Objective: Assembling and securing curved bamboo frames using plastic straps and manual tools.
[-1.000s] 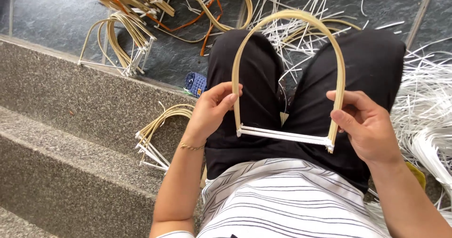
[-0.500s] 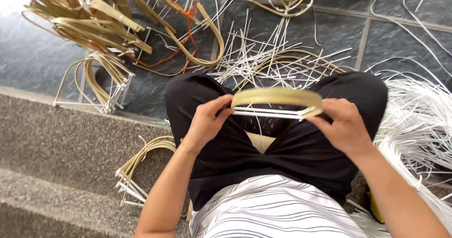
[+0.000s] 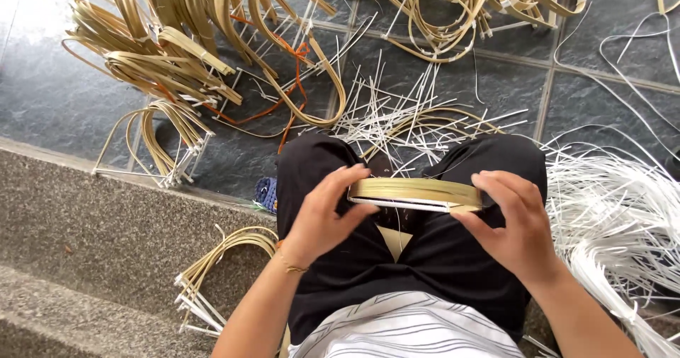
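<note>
Centre frame: bent bamboo hoop (image 3: 416, 192) held edge-on over the lap, so its arch reads as a flat band; the white cross strip (image 3: 397, 203) along its lower edge is only partly visible. Left hand (image 3: 322, 216) grips the hoop's left end, fingers (image 3: 347, 181) curled over the top, the thumb under. Right hand (image 3: 513, 223) grips the right end, fingers closed around it and hiding that tip. Black trousers (image 3: 425, 259) beneath; striped shirt (image 3: 411, 330) cut off at the bottom edge. Loose white strips (image 3: 397, 117) on the tiled floor (image 3: 42, 96) behind the knees, more in a heap at right (image 3: 609, 202), running out of frame. Finished hoops piled upper left (image 3: 163, 53) and top centre (image 3: 439, 11), cropped by the top edge. Another bundle (image 3: 212, 266) on the stone step (image 3: 85, 237), lower left. Small blue object (image 3: 266, 192) beside the left knee, mostly hidden, cannot identify.
</note>
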